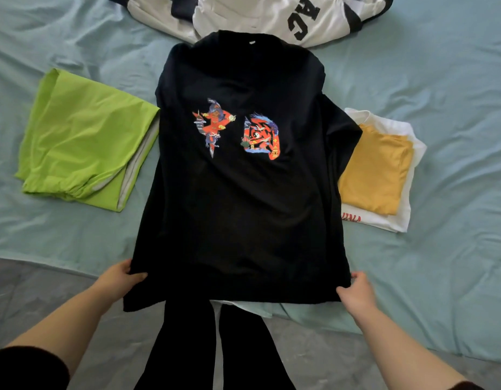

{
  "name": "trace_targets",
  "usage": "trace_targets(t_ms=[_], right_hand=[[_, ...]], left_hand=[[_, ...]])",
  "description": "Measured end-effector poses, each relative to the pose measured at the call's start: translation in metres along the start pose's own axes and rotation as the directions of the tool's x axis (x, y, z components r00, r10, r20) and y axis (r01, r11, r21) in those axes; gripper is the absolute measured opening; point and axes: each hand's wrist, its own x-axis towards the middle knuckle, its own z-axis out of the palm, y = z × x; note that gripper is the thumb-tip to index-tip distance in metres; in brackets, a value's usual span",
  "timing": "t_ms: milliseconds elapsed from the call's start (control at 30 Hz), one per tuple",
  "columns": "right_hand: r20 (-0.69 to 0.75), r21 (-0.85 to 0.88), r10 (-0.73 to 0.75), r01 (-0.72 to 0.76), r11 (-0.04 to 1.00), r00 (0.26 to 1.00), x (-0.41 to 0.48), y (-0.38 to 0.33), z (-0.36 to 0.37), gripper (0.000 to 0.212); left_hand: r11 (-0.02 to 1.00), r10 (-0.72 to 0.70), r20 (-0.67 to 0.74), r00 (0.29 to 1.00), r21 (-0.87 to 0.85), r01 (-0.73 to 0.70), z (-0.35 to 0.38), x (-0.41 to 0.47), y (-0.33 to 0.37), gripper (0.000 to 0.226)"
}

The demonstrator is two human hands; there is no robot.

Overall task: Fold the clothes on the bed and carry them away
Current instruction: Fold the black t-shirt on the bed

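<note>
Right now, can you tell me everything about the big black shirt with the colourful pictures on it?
The black cloth shirt with two red, orange and blue printed designs lies spread flat on the pale blue bed sheet, print up, collar far from the person. One sleeve sticks out on the right over a white and yellow folded pile. The left hand and right hand each pinch a bottom hem corner. Its collar overlaps a white garment with dark letters.

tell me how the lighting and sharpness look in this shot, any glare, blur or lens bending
Head view: soft, even light, no glare, only faint shadows in the creases of the light blue bed sheet. The black printed shirt is so dark its folds barely read, though its red print is fairly sharp. The left hand and right hand look slightly soft. Wide-angle bending stretches the forearms at the frame's lower corners.
</note>
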Motion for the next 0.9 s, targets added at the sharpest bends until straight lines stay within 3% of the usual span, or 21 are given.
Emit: trace_targets(t_ms=[100,167,233,300,367,500,700,833,900], right_hand=[[-0.172,-0.249,-0.258,0.211,0.945,0.951,-0.006,-0.035,0.001,0.068],[-0.211,-0.4,-0.57,0.462,0.792,0.794,-0.013,-0.066,0.011,0.067],[-0.086,-0.544,-0.791,0.637,0.546,0.605,-0.02,-0.099,0.032,0.07],[0.106,-0.614,-0.866,0.717,0.33,0.489,-0.028,-0.129,0.059,0.077],[0.282,-0.616,-0.818,0.749,0.246,0.501,-0.031,-0.146,0.083,0.08],[0.521,-0.698,-0.523,0.689,0.194,0.675,-0.032,-0.153,0.099,0.091],[0.624,-0.658,-0.344,0.709,0.253,0.702,-0.04,-0.196,0.078,0.084],[0.65,-0.639,-0.279,0.707,0.302,0.707,-0.042,-0.225,0.071,0.073],[0.619,-0.65,-0.343,0.706,0.28,0.706,-0.044,-0.239,0.069,0.064]], left_hand=[[0.987,0.071,-0.069,0.995,-0.141,-0.08,0.002,0.007,0.031,0.043],[0.976,0.118,-0.169,0.978,-0.164,-0.146,0.005,0.018,0.053,0.045],[0.969,0.13,-0.246,0.961,-0.173,-0.175,0.012,0.03,0.07,0.046],[0.964,0.16,-0.318,0.935,-0.152,-0.217,0.02,0.039,0.075,0.042],[0.958,0.197,-0.363,0.911,-0.127,-0.257,0.026,0.043,0.068,0.037],[0.978,0.145,-0.344,0.928,-0.095,-0.188,0.02,0.04,0.032,0.037],[0.951,0.053,-0.157,0.986,-0.292,-0.098,-0.003,0.039,0.036,0.044],[0.901,0.108,-0.121,0.987,-0.407,-0.149,-0.018,0.056,0.081,0.049],[0.865,0.156,-0.136,0.978,-0.458,-0.202,-0.021,0.066,0.108,0.052]])
